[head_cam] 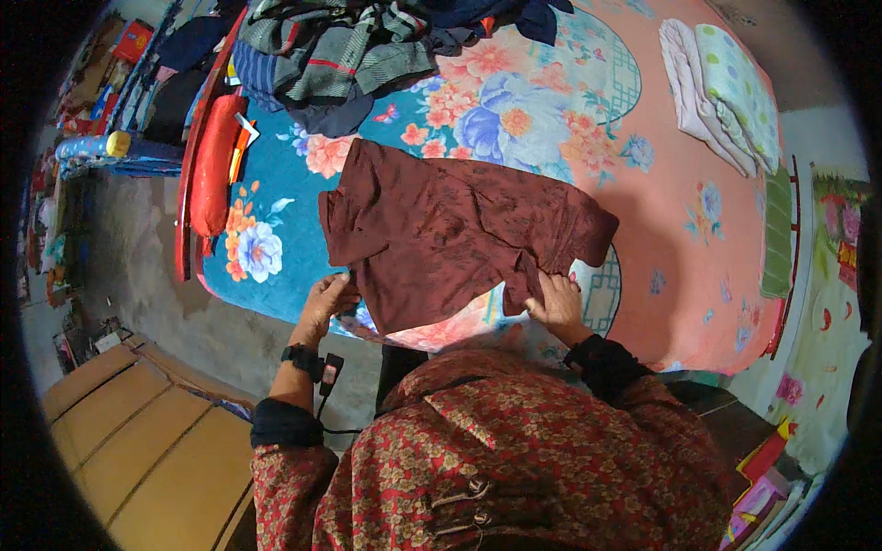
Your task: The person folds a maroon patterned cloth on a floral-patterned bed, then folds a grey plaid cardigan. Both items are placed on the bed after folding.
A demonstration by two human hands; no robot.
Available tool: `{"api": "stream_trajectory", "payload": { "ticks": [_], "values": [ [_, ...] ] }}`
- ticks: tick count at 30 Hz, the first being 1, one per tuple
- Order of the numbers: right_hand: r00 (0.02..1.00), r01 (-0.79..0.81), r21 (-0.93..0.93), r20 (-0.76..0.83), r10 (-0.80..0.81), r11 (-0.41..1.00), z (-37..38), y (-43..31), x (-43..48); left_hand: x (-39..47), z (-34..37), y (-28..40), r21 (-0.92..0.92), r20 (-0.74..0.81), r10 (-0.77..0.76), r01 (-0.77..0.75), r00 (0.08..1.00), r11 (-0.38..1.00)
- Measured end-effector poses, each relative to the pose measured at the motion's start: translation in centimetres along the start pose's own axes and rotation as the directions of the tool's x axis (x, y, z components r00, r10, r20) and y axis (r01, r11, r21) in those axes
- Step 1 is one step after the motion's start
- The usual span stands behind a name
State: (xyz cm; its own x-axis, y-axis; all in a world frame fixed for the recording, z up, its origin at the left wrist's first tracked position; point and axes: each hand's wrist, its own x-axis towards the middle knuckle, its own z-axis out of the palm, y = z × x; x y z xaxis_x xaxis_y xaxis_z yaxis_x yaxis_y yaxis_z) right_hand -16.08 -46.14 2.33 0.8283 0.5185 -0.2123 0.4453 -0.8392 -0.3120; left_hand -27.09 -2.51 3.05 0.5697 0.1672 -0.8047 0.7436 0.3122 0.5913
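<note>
A dark maroon garment with a faint darker pattern lies spread and wrinkled on the flowered bed cover. My left hand is at its near left edge, with the fingers closed on the cloth there. At the lower right, my right hand grips a bunched part of the same garment, which rises in a small fold by the thumb. The cloth between the two hands rests on the bed near its front edge.
Piled clothes, some plaid, lie at the far left of the bed. A red bolster rests along the red bed rail. Folded blankets sit at the far right. A tan padded seat stands at lower left.
</note>
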Motion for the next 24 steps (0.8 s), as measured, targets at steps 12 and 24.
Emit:
{"api": "stream_trajectory", "payload": {
  "ticks": [12, 24],
  "values": [
    [0.868, 0.215, 0.943, -0.304, 0.393, 0.255, -16.8, 9.6, 18.1, 0.8, 1.2, 0.5, 0.032, 0.089, -0.048, 0.045, 0.995, 0.998],
    [0.58, -0.4, 0.783, -0.186, 0.793, 0.476, 4.6, 7.3, 2.1, 0.8, 2.6, 0.6, -0.111, 0.184, -0.1, 0.122, 0.978, 0.986]
  ]
}}
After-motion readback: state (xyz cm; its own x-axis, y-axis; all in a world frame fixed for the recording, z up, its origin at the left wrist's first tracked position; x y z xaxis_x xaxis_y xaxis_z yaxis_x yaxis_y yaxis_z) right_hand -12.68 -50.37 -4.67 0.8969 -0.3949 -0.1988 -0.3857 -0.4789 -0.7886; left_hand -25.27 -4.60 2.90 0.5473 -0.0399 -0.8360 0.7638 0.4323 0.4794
